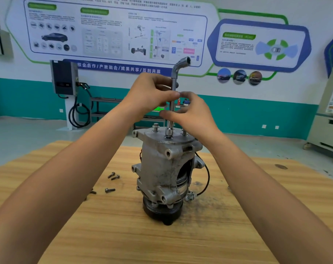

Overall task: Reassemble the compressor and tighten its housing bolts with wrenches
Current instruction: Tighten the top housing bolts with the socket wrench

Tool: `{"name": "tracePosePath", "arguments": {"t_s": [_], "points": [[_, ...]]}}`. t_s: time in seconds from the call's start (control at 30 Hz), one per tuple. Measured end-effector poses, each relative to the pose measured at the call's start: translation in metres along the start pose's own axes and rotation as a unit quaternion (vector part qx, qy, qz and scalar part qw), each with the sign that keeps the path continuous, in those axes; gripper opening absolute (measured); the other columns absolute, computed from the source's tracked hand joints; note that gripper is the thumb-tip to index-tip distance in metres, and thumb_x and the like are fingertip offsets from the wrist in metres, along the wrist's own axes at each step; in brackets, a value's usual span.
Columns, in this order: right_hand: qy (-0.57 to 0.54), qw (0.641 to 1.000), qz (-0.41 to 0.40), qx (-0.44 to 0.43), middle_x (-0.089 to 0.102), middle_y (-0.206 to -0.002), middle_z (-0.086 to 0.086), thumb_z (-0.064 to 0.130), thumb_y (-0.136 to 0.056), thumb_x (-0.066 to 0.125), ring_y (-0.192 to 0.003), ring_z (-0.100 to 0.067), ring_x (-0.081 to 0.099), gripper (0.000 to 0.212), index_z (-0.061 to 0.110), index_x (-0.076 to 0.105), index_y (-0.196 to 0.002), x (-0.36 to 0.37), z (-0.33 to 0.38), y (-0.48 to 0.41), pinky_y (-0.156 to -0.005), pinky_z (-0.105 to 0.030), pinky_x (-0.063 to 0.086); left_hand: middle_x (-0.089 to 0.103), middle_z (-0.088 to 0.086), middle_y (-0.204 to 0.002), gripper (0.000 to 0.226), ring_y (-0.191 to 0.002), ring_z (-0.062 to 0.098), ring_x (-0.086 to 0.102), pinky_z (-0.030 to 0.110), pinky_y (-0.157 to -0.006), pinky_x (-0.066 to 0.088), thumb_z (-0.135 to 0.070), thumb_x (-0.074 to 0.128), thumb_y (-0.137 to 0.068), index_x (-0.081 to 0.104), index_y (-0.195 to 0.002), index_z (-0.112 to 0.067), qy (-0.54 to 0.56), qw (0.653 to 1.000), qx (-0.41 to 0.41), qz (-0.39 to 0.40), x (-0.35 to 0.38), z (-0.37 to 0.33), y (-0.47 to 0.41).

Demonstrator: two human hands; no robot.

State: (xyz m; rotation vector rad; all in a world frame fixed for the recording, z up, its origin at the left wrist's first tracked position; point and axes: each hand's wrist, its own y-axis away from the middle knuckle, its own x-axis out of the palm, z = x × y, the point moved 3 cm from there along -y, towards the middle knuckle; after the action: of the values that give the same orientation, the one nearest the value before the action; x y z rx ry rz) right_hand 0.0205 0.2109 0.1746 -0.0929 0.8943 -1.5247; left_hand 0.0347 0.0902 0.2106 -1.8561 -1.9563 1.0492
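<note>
2 bare forearms reach in over a wooden table [238, 235] toward the compressor [160, 168]. It stands upright at the table's middle on its black pulley end [162, 210]. Its housing is grey cast metal, scuffed and stained, with a broken-open window on the right side that shows the parts within. A thin black cable [207, 178] loops off that side, and dark grit is scattered on the wood beside it. To the left of the compressor, well apart from it, lie 3 loose bolts [110, 190].

On the flat top plate, 2 housing bolts [156, 127] stand raised and not seated. Between them the socket end of an L-shaped wrench [172, 106] sits on a 3rd bolt, its shaft upright and its bent end high.

The right hand [192, 113] has its fingers curled, pinching the shaft low, just above the plate. The left hand [152, 92] is higher, thumb and curled fingertips pinching the same shaft.

Beyond the table stand a wall charger box [63, 77] with a coiled cable, a low metal shelf [104, 107] and a large wall poster [114, 31].
</note>
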Motion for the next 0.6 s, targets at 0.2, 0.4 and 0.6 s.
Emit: {"name": "tracePosePath", "arguments": {"t_s": [0.2,0.4,0.6], "points": [[-0.032,0.989,0.144,0.005,0.070,-0.101,0.005,0.016,-0.090,0.057,-0.103,-0.006,0.060,0.017,0.022,0.068,-0.102,-0.0029,-0.0004,0.0042,-0.089,-0.024,0.042,0.067,0.000,-0.089,0.016,-0.079,0.010,0.065,0.019,-0.071,0.055,0.001,0.056,-0.089,0.059,-0.101,-0.009,0.070,0.996,-0.022,0.048,0.0008,-0.0002,0.0013],[0.006,0.997,0.068,-0.047,0.069,-0.086,0.009,0.024,-0.080,0.073,-0.087,-0.006,0.066,0.020,0.019,0.068,-0.098,-0.0074,-0.0007,0.0028,-0.086,-0.031,0.054,0.066,-0.003,-0.078,0.018,-0.068,0.004,0.062,0.012,-0.064,0.050,-0.009,0.071,-0.080,0.065,-0.098,-0.012,-0.035,0.999,0.002,0.013,-0.0025,0.0018,0.0010],[-0.031,0.988,0.150,-0.022,0.068,-0.095,0.014,0.017,-0.089,0.060,-0.097,-0.001,0.061,0.018,0.030,0.065,-0.100,-0.0083,-0.0039,0.0000,-0.094,-0.028,0.044,0.068,-0.003,-0.090,0.020,-0.080,0.006,0.066,0.020,-0.078,0.054,0.001,0.055,-0.089,0.058,-0.098,-0.016,0.030,0.998,-0.003,0.058,0.0000,0.0014,0.0032]]}}
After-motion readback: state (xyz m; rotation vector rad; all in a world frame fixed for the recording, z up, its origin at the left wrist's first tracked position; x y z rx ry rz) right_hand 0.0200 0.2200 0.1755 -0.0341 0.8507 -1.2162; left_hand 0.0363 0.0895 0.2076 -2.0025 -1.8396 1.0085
